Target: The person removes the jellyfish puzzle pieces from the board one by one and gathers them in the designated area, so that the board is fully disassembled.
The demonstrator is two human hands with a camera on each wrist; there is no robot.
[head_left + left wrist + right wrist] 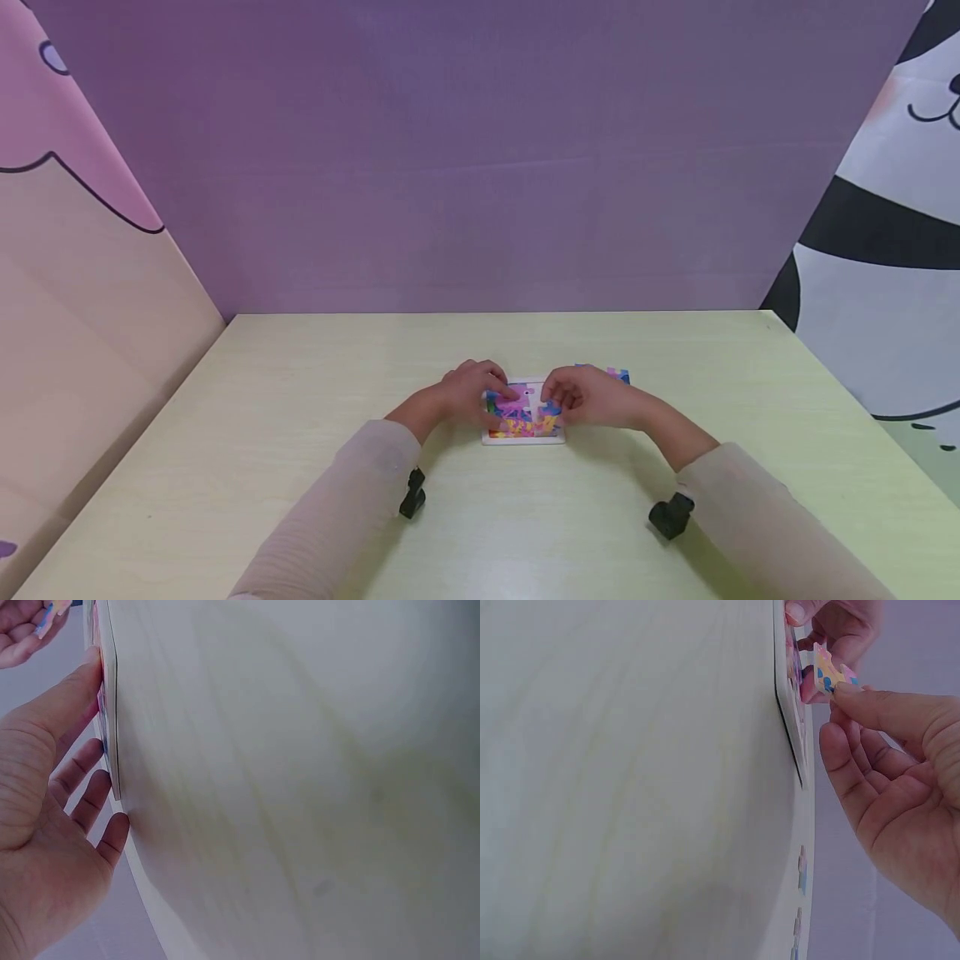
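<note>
Your right hand pinches a puzzle piece just above the puzzle tray; your left hand, fingers relaxed, presses the tray's left edge.

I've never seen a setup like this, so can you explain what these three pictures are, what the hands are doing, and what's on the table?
There is no machine here: a person works with two bare hands, wearing three cameras. The wide picture comes from a camera on the head, looking down at a pale green table. The other two come from cameras strapped to each wrist, so the table looks tipped on its side.

On the table lies a small white tray holding a colourful jigsaw puzzle. The left hand rests its fingers on the puzzle's left side. The right hand pinches one puzzle piece between thumb and finger, just above the tray. A few loose pieces lie on the table behind the right hand. The black blocks by the sleeves are the wrist cameras.
</note>
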